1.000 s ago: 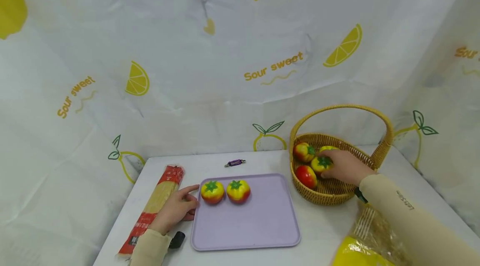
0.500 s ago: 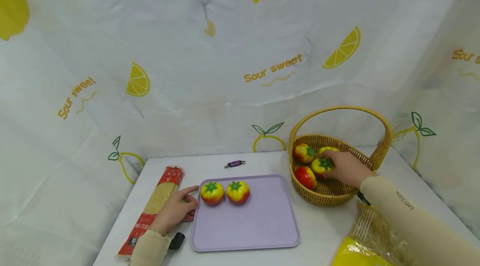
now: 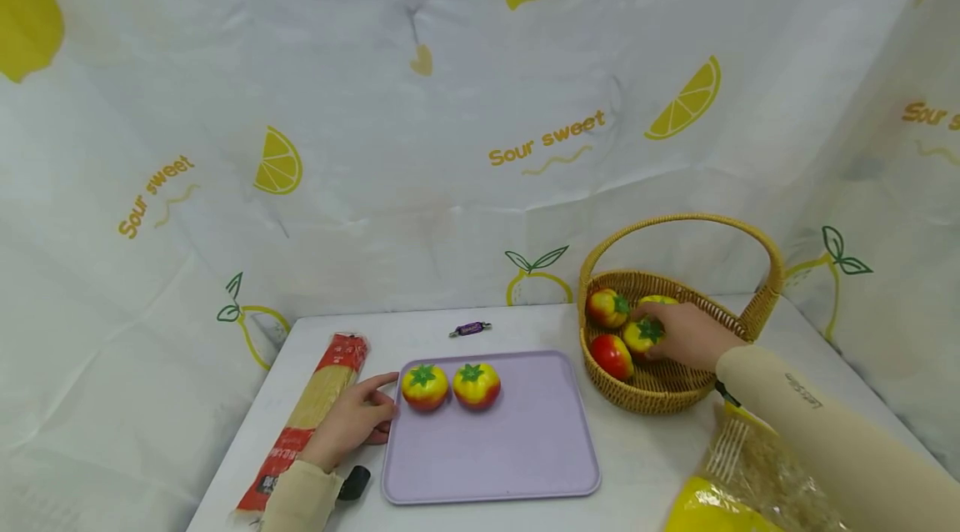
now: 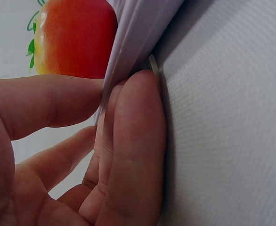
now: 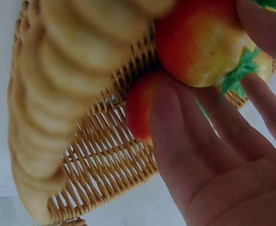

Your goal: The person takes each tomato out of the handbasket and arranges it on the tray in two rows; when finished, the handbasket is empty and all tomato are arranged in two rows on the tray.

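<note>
At the left edge of the lilac tray (image 3: 495, 457), my left hand (image 3: 351, 422) pinches the rim (image 4: 121, 52), thumb and fingers on either side of it. Two yellow-and-red fruits with green leafy tops, a left one (image 3: 424, 388) and a right one (image 3: 476, 386), sit side by side near the tray's back left. Inside the wicker basket (image 3: 645, 399) my right hand (image 3: 692, 337) holds a similar fruit (image 3: 642, 338). Around that one lie a redder fruit (image 3: 611, 357), another fruit (image 3: 607, 308) with its leaves turned sideways, and a yellow one (image 3: 658, 299) partly hidden by the hand.
A long red-and-clear pack of noodles (image 3: 315, 407) lies under and beside the left forearm. Behind the tray is a small purple wrapped sweet (image 3: 470, 328). A yellow-and-clear bag (image 3: 738, 474) lies at the front right, partly under the right arm. The basket's tall handle (image 3: 678, 218) arches over it.
Both hands stay almost where they were, the left at the tray's rim and the right on the fruit in the basket. The view shifts very slightly.
</note>
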Demonstrator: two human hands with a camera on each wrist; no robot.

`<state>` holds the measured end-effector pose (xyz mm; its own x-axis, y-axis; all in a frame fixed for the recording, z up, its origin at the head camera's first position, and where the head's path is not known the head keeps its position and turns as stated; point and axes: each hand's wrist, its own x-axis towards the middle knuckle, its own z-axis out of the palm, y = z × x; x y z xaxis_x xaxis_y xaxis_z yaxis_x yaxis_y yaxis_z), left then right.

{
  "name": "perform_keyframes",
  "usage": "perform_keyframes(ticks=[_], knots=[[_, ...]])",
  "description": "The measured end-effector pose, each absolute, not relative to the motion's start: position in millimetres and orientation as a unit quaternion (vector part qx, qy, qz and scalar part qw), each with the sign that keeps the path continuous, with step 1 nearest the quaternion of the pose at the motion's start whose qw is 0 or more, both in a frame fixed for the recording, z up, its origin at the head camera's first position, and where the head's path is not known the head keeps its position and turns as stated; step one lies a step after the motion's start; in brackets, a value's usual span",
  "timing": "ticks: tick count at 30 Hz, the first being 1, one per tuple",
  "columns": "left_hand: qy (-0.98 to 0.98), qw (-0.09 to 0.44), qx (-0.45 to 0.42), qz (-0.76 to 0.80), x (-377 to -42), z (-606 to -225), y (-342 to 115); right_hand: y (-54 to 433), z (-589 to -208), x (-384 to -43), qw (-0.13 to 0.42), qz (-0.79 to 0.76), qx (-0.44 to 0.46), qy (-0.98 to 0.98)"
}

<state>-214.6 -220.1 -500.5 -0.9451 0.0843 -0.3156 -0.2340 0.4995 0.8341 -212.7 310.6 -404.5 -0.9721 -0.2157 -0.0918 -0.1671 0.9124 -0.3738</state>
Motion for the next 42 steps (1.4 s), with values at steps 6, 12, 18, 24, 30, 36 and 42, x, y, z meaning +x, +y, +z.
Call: perform_keyframes(ticks=[6, 12, 18, 24, 30, 36, 42], knots=[[0.852, 0.158, -0.045, 0.497, -214.8, -503.0, -223.5, 308.2, -396.5, -209.7, 0.057, -0.176, -0.108, 0.977], [0.851, 0.153, -0.047, 0.501, -214.1, -504.1, -227.0, 302.7, -373.7, -203.4, 0.041, -0.177, -0.117, 0.976], [0.851, 0.153, -0.048, 0.5, -214.3, -503.2, -227.9, 284.3, -356.5, -196.5, 0.012, -0.194, -0.147, 0.97], [0.848, 0.158, -0.044, 0.504, -214.6, -502.5, -224.4, 250.1, -352.8, -192.1, 0.0, -0.223, -0.168, 0.96], [0.846, 0.152, -0.034, 0.511, -214.8, -504.2, -221.1, 215.9, -359.1, -194.1, 0.019, -0.236, -0.175, 0.956], [0.846, 0.154, -0.031, 0.51, -213.6, -501.0, -219.6, 189.2, -377.9, -197.3, 0.058, -0.247, -0.184, 0.949], [0.851, 0.152, -0.018, 0.502, -215.0, -501.8, -219.7, 172.3, -401.2, -199.8, 0.076, -0.241, -0.178, 0.951]])
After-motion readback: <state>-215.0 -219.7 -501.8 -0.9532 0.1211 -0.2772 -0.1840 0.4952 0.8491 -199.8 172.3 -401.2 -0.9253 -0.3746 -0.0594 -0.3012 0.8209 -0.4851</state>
